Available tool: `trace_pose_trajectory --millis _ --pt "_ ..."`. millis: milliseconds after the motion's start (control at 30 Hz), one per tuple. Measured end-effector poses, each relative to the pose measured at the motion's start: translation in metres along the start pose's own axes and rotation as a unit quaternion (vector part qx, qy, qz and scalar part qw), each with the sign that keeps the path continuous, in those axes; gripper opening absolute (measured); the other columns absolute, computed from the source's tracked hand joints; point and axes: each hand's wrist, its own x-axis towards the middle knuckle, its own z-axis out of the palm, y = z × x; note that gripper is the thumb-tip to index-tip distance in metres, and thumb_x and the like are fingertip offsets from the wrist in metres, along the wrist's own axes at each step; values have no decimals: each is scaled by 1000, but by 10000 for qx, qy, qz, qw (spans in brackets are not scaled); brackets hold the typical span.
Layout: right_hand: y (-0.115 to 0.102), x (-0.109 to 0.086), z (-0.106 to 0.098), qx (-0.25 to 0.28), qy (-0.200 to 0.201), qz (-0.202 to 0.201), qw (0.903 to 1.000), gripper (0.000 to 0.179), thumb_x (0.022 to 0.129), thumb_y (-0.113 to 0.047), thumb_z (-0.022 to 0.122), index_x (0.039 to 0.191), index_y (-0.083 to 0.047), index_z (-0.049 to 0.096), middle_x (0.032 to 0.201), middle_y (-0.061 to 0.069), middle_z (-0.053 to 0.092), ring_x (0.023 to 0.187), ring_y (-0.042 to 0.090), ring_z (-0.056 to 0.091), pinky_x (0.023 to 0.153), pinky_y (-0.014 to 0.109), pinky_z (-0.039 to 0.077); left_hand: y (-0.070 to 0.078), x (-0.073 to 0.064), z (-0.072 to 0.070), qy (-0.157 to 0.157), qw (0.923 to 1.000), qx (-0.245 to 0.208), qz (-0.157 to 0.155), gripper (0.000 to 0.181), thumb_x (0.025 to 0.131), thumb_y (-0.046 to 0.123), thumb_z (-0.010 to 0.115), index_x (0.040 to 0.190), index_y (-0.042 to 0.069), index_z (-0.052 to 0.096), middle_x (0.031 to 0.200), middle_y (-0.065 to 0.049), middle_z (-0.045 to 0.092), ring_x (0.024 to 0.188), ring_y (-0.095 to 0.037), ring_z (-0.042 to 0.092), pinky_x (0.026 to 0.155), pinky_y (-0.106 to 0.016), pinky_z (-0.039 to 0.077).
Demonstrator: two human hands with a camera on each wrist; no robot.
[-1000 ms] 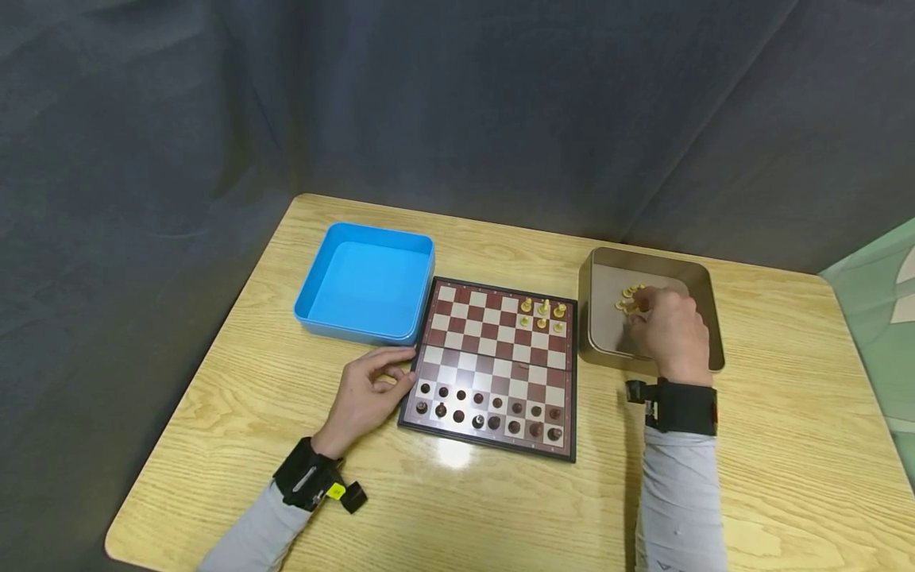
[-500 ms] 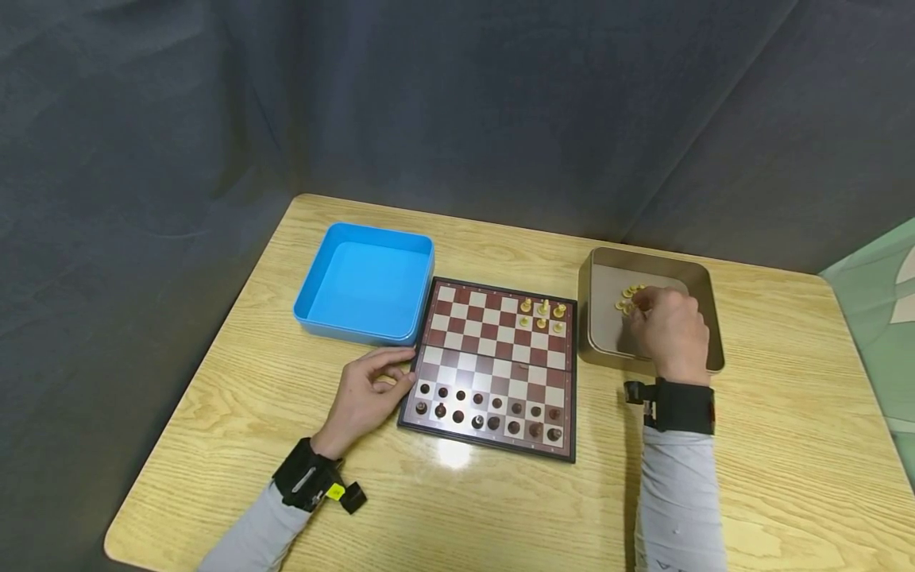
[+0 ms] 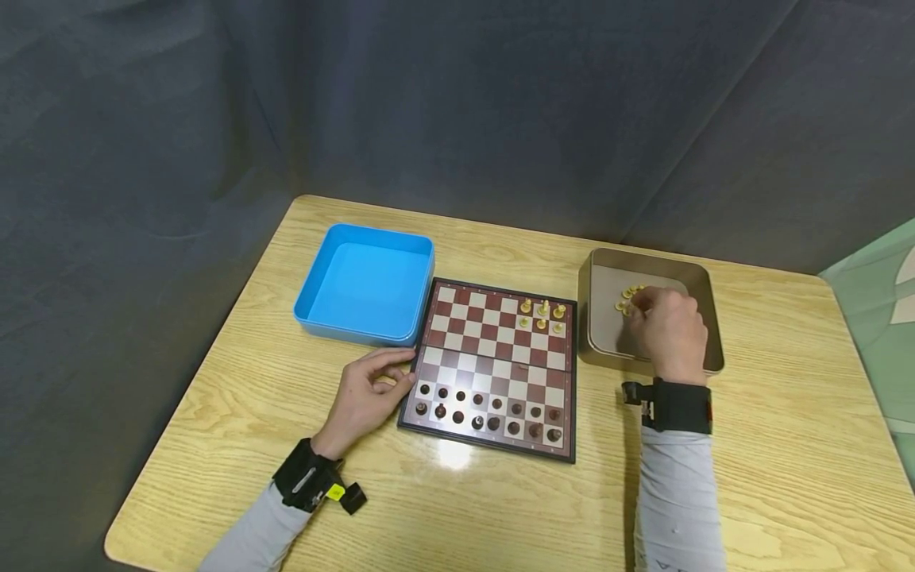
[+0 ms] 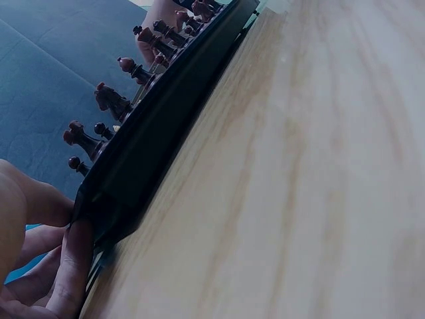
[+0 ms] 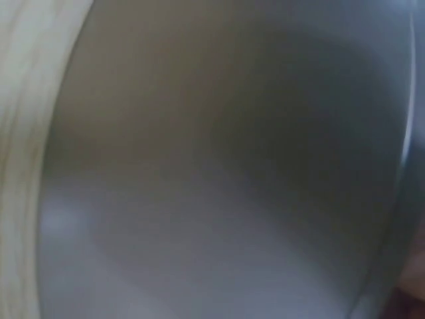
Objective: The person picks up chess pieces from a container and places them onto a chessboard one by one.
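Observation:
A magnetic-style chessboard [image 3: 472, 357] lies on the table. Two rows of dark chess pieces [image 3: 478, 422] line its near side, and several yellow chess pieces [image 3: 542, 324] stand at its far right corner. My left hand [image 3: 364, 397] holds the board's left edge by thumb and fingertips; in the left wrist view its fingers [image 4: 72, 272] sit at the black rim. My right hand [image 3: 672, 332] reaches into a metal tin [image 3: 588, 318], fingers curled down beside loose yellow chess pieces [image 3: 620, 306]. Its fingertips are partly hidden, so I cannot tell whether they pinch one.
A blue square box [image 3: 372, 286] stands left of the board, almost against its far left corner. In the right wrist view the tin's wall [image 5: 199, 166] fills most of the picture. Dark cloth [image 3: 457, 119] hangs behind the wooden table [image 3: 457, 524].
My right hand has shifted very slightly to the left inside the tin, among the yellow pieces. My left hand and the pieces on the board keep their places.

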Motion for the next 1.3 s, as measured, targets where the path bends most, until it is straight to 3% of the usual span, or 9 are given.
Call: trace_pose_trajectory --millis 233,567,800,1000,1300 --pt "-6 -1 -5 0 167 -75 9998 8 77 -14 61 83 -10 64 79 11 60 59 34 56 35 44 37 0 0 0 9 10000 7 -16 34 76 8 66 109 12 60 108 1 53 74 -16 58 49 -28 51" --pt "-22 -2 -23 108 666 -431 9968 6 75 -11 61 80 -9 64 75 7 62 51 24 51 34 34 34 -1 0 0 -8 10000 21 -20 34 76 10 66 109 13 59 106 2 54 74 -15 58 48 -28 51" --pt "-43 -4 -37 229 1061 -686 9917 4 75 -13 63 78 -10 64 71 6 62 54 21 53 41 35 37 -1 0 0 -1 10000 -21 -15 34 76 9 66 109 13 60 107 2 53 74 -16 58 50 -28 51" --pt "-63 -7 -40 333 1168 -798 9894 6 76 -15 63 81 -12 65 70 5 60 56 19 53 38 37 37 0 0 -1 4 10000 21 -27 34 76 10 66 109 13 60 107 2 53 74 -15 58 51 -28 52" --pt "-84 -1 -25 620 1429 -1817 9709 7 75 -15 64 82 -12 66 78 1 62 59 15 53 45 33 38 -2 1 -1 4 10000 49 -6 34 76 12 66 109 13 60 108 0 54 74 -14 58 50 -28 51"
